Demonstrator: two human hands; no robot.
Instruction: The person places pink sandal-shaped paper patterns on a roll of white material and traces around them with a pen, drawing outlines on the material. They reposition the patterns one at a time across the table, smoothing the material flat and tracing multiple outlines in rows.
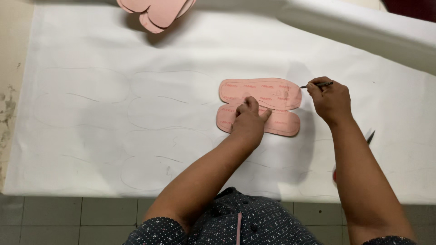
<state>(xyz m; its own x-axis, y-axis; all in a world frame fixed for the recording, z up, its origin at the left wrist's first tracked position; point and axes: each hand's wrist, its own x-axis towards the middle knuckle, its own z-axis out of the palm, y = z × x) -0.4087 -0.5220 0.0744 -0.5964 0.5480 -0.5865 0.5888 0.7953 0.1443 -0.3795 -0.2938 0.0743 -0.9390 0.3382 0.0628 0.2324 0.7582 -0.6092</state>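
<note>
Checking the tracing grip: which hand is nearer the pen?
Right. The right hand holds the pen; the left hand presses the pink insoles, apart from it.

two flat pink insole templates (261, 105) side by side on white sheet (91, 45), dark pen (318, 84) at upper edge

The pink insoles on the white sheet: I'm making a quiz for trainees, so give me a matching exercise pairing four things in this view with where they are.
Things:
1. left hand
2. right hand
3. stack of pink insoles
4. scissors

Places:
A. at the top edge of the white sheet
B. pressing down on the pair of pink insoles
C. partly hidden behind the right forearm
D. holding a pen at the end of the upper insole

Pairs: 1-B, 2-D, 3-A, 4-C
</note>
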